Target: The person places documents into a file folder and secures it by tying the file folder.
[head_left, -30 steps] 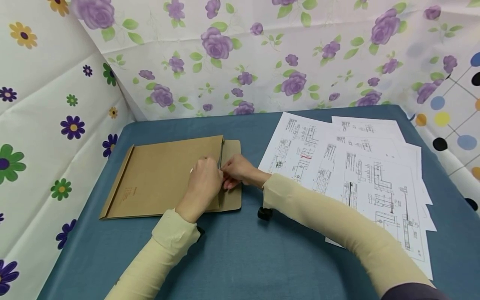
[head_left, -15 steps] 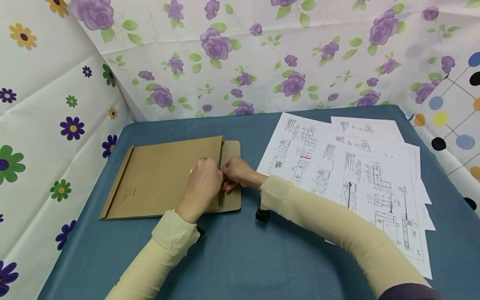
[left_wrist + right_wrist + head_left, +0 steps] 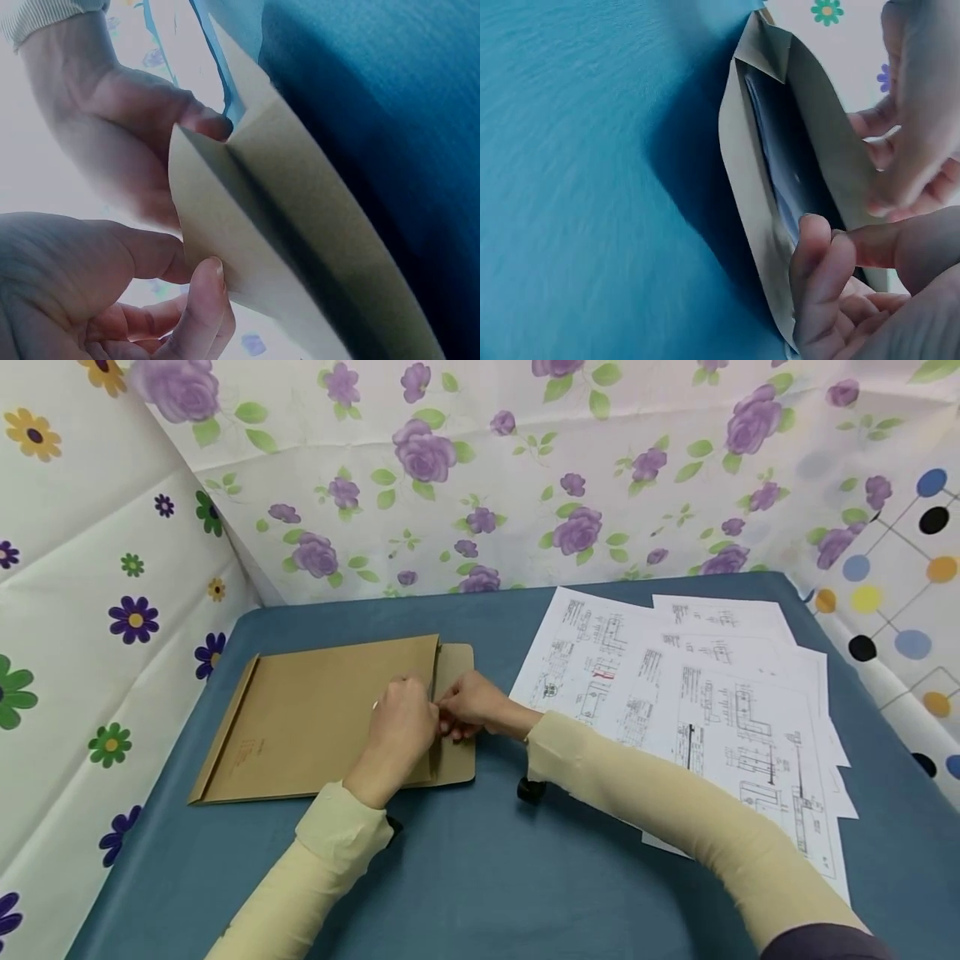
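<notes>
A brown kraft paper envelope [image 3: 315, 718] lies on the left half of the table, with its flap [image 3: 456, 752] spread out to the right. My left hand [image 3: 397, 722] pinches the upper panel's edge at the mouth between thumb and forefinger, lifting it. Close beside it, my right hand [image 3: 476, 703] holds the same mouth edge, thumb and forefinger drawn together; what lies between those fingertips is partly hidden. In the right wrist view the mouth gapes, and pale sheets [image 3: 780, 172] show inside, near my right fingertips.
Several overlapping printed sheets with technical drawings [image 3: 675, 693] spread over the right side of the blue-covered table [image 3: 480, 885]. My right forearm crosses above them. Flower-patterned cloth [image 3: 487, 468] hangs behind and at the left side.
Both hands stay at the envelope's mouth with almost no movement. The head view has shifted slightly, so the whole scene sits a little further left.
</notes>
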